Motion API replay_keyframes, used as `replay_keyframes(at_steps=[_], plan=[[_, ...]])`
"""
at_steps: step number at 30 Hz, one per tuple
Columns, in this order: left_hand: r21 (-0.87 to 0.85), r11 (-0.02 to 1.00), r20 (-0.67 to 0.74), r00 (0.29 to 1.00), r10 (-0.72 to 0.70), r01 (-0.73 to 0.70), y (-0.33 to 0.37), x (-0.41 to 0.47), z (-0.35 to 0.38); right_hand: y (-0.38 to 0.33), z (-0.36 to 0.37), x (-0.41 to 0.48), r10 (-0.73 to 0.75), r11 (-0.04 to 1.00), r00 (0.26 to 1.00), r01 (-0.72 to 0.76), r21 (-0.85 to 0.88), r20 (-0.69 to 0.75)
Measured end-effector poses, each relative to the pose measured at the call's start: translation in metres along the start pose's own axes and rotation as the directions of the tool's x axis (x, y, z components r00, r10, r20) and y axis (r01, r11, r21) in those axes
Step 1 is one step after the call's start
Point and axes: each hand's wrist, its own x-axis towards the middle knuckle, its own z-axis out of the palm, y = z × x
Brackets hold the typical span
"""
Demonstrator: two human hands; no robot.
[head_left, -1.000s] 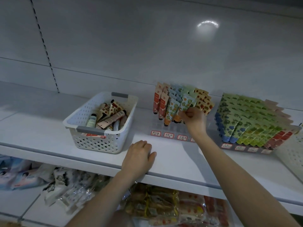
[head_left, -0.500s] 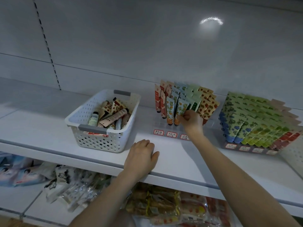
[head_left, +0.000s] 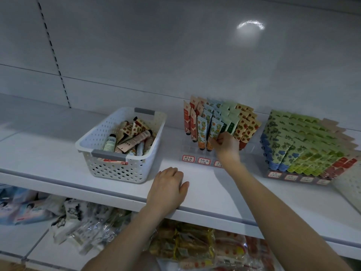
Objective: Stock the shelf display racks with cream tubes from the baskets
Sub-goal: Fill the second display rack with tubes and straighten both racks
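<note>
1. The right hand [head_left: 226,146] reaches into the middle rack [head_left: 192,151], a clear stand with price labels along its front edge.
2. Its fingers [head_left: 219,138] are curled close together and pinch the lower part of a tube [head_left: 214,128] printed with orange fruit.
3. That tube stands nearly upright in the rack's front row, cap end down. Its flat top rises above and just left of the fingertips.
4. The hand hides the cap end, so it is unclear whether the cap sits in a slot.
5. Other tubes [head_left: 240,126] stand in rows behind and on both sides of it, red at the left and strawberry print at the right.
6. The left hand [head_left: 168,189] rests palm down on the shelf [head_left: 48,153] near its front edge, fingers loosely bent and together, holding nothing.
7. A white basket [head_left: 117,171] sits left of the rack and holds loose tubes [head_left: 134,139] in a heap.
8. A second rack [head_left: 304,145] on the right is packed with green, blue and red tubes, apart from both hands.
</note>
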Motion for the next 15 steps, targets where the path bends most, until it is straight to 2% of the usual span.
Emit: replay_keyframes(at_steps=[15], plan=[[-0.011,1.000,0.003,1.000,-0.004,0.004,0.0000,-0.0004,-0.0001,0.0001,0.0016,0.0004,0.033,0.999,0.999,-0.033,-0.005,0.013]])
